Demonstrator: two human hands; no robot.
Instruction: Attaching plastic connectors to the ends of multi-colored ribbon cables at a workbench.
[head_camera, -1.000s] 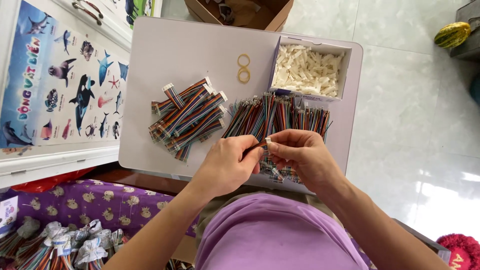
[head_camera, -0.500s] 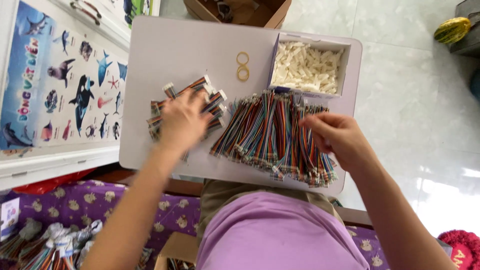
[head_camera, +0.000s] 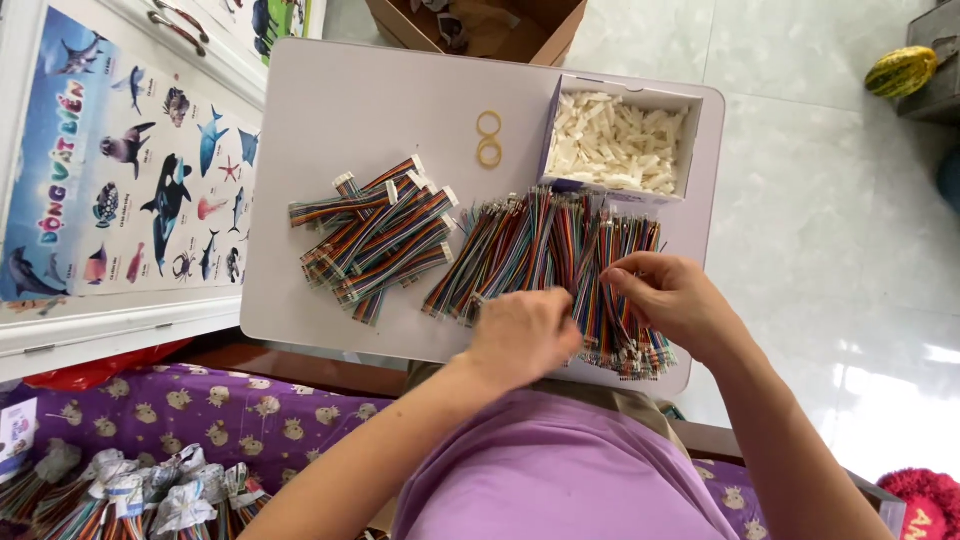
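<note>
Our two hands low and close together, forearms reaching forward

Our left hand sits knuckles up, fingers curled under in a loose fist, its forearm bare and angled in from the lower left. Our right hand lies just beside it, wrist bent, thumb and forefinger pinched together at the tips, its forearm running down to the lower right.

On the desk the widest bare stretch runs from 9 to 12 o'clock, broken only by two rubber bands near 12. The box of white connectors blocks the corner at 1 o'clock, just beyond the loose wires filling the middle and 3 o'clock side. The banded bundles crowd 9 o'clock, leaving a narrow lane between them and the wires.
</note>
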